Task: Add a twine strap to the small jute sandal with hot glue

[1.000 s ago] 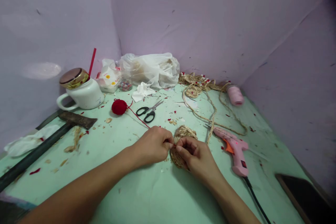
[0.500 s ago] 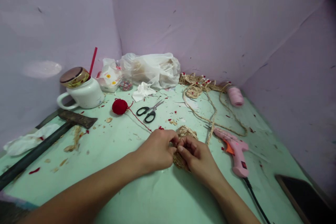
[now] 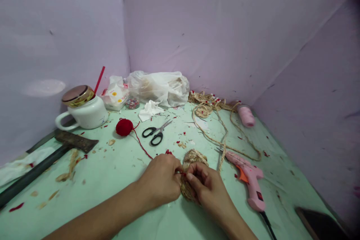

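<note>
My left hand (image 3: pixel 165 179) is closed, with a short stretch of red yarn (image 3: pixel 181 173) running from its fingertips. The thumb and forefinger of my right hand (image 3: pixel 203 182) pinch that yarn's other end. Under and between both hands lies a braided straw-coloured coil (image 3: pixel 194 155), partly hidden by my fingers. A red yarn ball (image 3: pixel 124 127) rests to the left, its strand leading towards my left hand. Beyond the hands, black-handled scissors (image 3: pixel 156 133) lie partly open on the table.
A pink glue gun (image 3: pixel 249 180) lies at right, near a dark phone-like slab (image 3: pixel 317 223). At left are a hammer (image 3: pixel 74 141) and a white mug (image 3: pixel 90 113). Braided cord (image 3: pixel 236 145), a pink thread spool (image 3: pixel 246 116) and a white plastic bag (image 3: pixel 165 88) sit at the back.
The view has tilted up, so everything sits lower in the picture. My hands have drawn slightly apart, and red yarn now shows stretched between them.
</note>
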`<state>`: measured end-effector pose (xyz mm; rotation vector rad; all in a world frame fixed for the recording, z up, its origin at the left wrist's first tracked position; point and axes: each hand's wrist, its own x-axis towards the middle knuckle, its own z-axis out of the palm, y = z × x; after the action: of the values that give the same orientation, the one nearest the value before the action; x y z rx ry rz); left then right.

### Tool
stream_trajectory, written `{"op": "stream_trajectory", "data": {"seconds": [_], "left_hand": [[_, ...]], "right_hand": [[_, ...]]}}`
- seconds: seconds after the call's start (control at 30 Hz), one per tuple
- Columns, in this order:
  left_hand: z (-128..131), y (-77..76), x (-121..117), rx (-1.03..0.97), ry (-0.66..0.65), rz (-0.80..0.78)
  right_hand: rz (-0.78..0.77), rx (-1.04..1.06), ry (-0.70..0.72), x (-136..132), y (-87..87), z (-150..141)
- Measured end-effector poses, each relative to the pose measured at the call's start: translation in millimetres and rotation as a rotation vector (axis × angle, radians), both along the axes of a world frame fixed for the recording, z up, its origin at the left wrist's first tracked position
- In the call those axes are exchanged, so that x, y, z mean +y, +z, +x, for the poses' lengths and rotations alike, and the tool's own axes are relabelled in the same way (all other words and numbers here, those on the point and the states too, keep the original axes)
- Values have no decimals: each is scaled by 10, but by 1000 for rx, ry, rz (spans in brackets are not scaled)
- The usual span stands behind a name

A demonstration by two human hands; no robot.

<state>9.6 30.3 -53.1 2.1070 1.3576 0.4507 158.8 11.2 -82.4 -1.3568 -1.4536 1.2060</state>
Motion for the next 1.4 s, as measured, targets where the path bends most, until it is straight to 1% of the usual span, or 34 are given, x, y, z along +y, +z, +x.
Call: {"op": "stream_trajectory", "data": {"seconds": [0.1,0.27,0.33,0.53,0.6,0.7,0.87,0.97,1.03,1.13,1.2,1.33,1.4], "left_hand": [[18,-9,-14,-127,-55,-17],[49,-11,-24,-199,-47,-39],[60,-40,-29,-190,-31,-30],[79,-140,-48,-135,80,6],[78,-147,-42,-126,101,-8],[75,-133,-21,-121,130,-80],[81,-83,1,-133,165,-165],[81,-72,8,-156,167,-190],[78,-79,21,-165,172,-210],[78,-104,52,-188,172,-237],[81,-125,68,-196,171,-238],[88,-155,81,-202,188,-244],[90,-153,77,-216,186,-247]], "right_hand": [[4,-7,1,2,11,3],[4,-27,14,5,14,14],[5,-36,14,3,14,13],[-4,-92,-8,-18,27,-4],[-6,-102,3,-24,32,-4],[12,-86,20,-36,35,-2],[87,-140,-25,-78,32,-16],[148,-221,-31,-108,39,-27],[241,-321,-25,-121,47,-26],[444,-478,-14,-130,46,-7],[524,-536,-3,-133,31,8],[553,-511,-34,-139,-11,9],[510,-462,-60,-138,-16,-9]]}}
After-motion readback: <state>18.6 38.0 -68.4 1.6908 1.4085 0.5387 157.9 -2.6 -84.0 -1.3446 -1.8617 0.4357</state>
